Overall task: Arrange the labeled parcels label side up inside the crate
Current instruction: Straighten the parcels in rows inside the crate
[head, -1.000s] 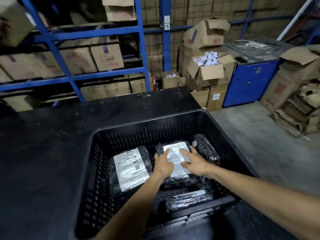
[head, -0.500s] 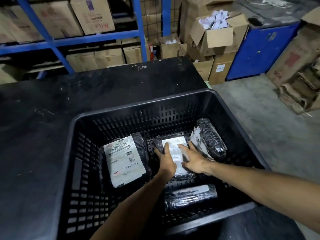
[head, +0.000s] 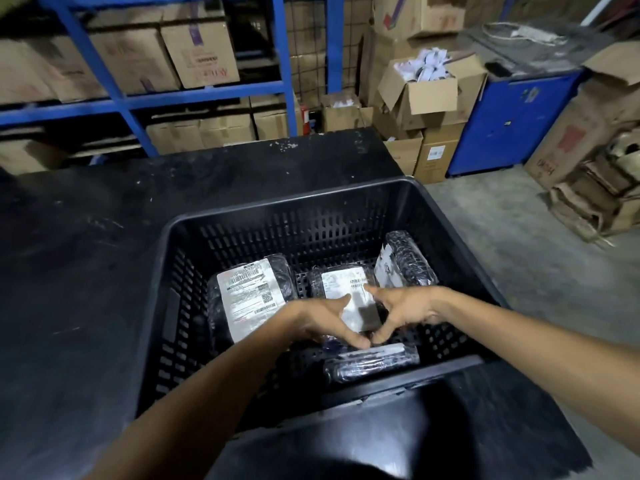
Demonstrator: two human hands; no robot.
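Note:
A black slotted crate (head: 287, 199) stands on a dark table. Inside lie black wrapped parcels with white labels. The left parcel (head: 249, 299) lies label up. The middle parcel (head: 343, 289) also shows its label. A third parcel (head: 407, 261) leans on edge against the right wall, label facing left. A fourth parcel (head: 372, 362) lies along the near wall, its label on edge. My left hand (head: 322, 323) and my right hand (head: 405, 310) hover over the near end of the middle parcel, fingers pointing down towards the fourth one, fingertips almost meeting. Neither hand clearly grips anything.
The black tabletop (head: 86, 271) spreads left and behind the crate. Blue shelving (head: 131, 98) with cardboard boxes stands behind. Open cartons (head: 429, 88), a blue cabinet (head: 509, 119) and flattened cardboard (head: 595, 199) sit on the concrete floor at right.
Both hands have lifted off the middle parcel's label and drawn back towards me, fingers now pointing down near the parcel by the near wall. The head view has shifted.

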